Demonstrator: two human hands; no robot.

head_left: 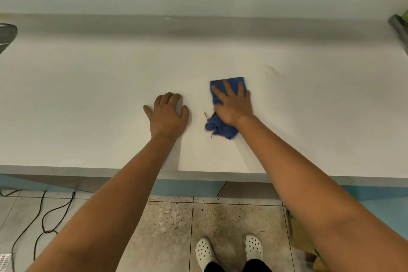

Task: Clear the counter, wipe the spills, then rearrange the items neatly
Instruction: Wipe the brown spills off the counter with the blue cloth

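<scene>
1. The right hand (234,104) presses flat, fingers spread, on a crumpled blue cloth rag (223,127) lying on the smooth white counter (88,99).
2. The left hand (169,112) rests beside it on the counter, fingers bent, holding nothing.

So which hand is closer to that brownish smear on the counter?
Right. The right hand presses the blue cloth just below-left of the smear; the left hand rests on the bare counter, farther left.

I observe the right hand (234,104) pressing flat on a blue cloth (223,127) on the white counter (88,99). The left hand (169,112) rests beside it, fingers (170,97) curled. A faint brownish smear (271,69) lies beyond the cloth.
</scene>
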